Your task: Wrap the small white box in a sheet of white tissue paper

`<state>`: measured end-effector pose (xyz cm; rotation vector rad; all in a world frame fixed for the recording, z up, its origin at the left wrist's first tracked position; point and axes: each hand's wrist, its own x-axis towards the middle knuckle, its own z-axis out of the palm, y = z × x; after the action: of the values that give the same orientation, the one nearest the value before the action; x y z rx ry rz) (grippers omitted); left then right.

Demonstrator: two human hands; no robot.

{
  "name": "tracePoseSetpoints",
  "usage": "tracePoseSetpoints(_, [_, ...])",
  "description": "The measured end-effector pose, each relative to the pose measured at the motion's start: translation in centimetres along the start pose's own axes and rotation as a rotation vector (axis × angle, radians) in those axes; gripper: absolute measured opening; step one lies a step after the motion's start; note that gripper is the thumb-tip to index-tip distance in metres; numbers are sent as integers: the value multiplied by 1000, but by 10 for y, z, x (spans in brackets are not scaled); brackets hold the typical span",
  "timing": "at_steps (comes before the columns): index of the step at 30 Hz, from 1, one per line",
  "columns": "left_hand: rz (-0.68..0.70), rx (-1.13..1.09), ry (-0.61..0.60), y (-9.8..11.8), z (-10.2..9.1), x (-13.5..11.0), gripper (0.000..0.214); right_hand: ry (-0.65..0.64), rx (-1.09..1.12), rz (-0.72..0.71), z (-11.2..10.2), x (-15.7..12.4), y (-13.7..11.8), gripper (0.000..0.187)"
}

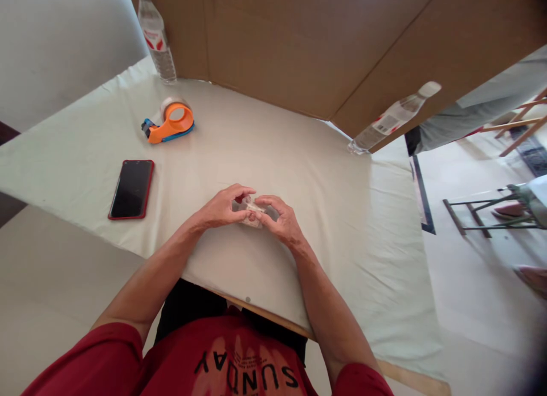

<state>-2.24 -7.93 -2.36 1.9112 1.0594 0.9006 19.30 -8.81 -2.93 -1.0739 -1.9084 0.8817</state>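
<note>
Near the front edge of the cloth-covered table (256,265), both my hands meet around a small, clear, whitish thing (253,220) that looks like plastic. Its exact kind is too small to make out. My left hand (226,207) curls around its left side, with thumb and fingers bent inward. From the other side, my right hand (282,219) grips it in the same way. The fingers hide much of the thing.
A phone in a red case (131,190) lies at left, with an orange tape dispenser (175,122) behind it. A tall cardboard sheet (282,48) stands at the back, water bottles (159,45) (393,119) at its two sides. Beyond the table's right edge is a folding stool (482,213).
</note>
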Motion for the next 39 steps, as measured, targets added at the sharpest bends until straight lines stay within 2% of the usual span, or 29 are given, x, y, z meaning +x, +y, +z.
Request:
tracePoseSetpoints(4, [90,53,-4,3,1,-2,44,17,-11,-19,-1,1,-4,14])
tracePoseSetpoints(13, [162,109,-9,3,3,-3,43,26,29,12,0,4,-13,5])
tracePoseSetpoints(20, [190,115,-41,6,3,-3,46,39,-9,54,3,5,-13,16])
tracePoseSetpoints(24, [135,69,-52,5,5,-3,54,67,-63,104,3,6,-14,18])
tracePoseSetpoints(28, [-2,-53,-64,1,7,-3,67,99,-11,148,3,7,-14,20])
tracePoseSetpoints(32, [-120,-58,-138,3,5,-3,72,127,39,175,2,6,-13,21])
tracePoseSetpoints(35, [-150,-49,-174,6,4,-4,73,139,63,193,2,6,-12,21])
tracePoseSetpoints(39, [-142,-86,-163,8,6,-3,75,144,99,210,0,8,-14,21])
